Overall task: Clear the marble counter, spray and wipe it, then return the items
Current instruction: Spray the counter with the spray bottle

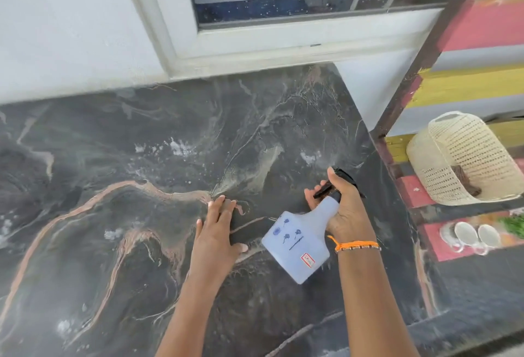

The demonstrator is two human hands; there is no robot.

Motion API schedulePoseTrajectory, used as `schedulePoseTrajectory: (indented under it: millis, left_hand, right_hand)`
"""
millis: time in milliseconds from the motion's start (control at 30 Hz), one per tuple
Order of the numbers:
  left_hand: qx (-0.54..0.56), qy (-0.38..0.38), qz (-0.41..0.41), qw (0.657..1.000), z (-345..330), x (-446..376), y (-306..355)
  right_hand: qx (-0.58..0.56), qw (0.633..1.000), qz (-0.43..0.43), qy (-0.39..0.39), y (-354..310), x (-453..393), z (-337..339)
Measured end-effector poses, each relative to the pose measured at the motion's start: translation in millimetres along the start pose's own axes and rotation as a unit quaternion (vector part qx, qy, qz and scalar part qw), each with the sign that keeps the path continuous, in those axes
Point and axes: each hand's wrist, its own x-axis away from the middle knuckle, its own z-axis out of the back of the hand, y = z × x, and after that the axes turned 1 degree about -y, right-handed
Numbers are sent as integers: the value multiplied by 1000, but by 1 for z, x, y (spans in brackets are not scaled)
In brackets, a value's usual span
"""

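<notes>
The dark marble counter (113, 214) with pink and white veins fills most of the view; nothing stands on it, and white patches of spray foam (178, 148) lie on it. My right hand (340, 203) grips the neck of a translucent white spray bottle (297, 243) with a black trigger head, tilted with the nozzle toward the far right of the counter. Fingers rest on the trigger. My left hand (218, 229) lies flat on the marble, fingers spread, just left of the bottle.
A white wall and a window (283, 2) run along the counter's far edge. Right of the counter stands a painted red-and-yellow shelf (467, 87) holding a cream woven basket (465, 158), small glass bowls (467, 236) and some greens (514, 224).
</notes>
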Motion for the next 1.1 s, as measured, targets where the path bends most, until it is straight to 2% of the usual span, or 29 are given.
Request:
schedulePoseTrajectory:
  millis: [100, 200, 400, 600, 800, 933, 1100]
  left_hand:
    - [13, 10, 3, 1000, -1, 0, 0]
    - [23, 15, -1, 1000, -2, 2, 0]
    - [60, 90, 48, 993, 16, 24, -27]
    - [75, 169, 176, 967, 52, 101, -101]
    - [111, 230, 352, 901, 68, 202, -186]
    - [119, 239, 383, 884, 63, 247, -215]
    - [114, 226, 355, 900, 50, 272, -230]
  right_hand:
    - [-8, 1000, -14, 11, 0, -4, 11]
    - [-4, 998, -30, -47, 3, -2, 13]
    - [123, 982, -58, -135, 31, 15, -3]
    - [219, 946, -139, -197, 116, 56, -39]
    - [359, 860, -226, -285, 237, 119, -52]
    - [416, 826, -245, -292, 303, 156, -42]
    - [457, 838, -200, -222, 351, 183, -29]
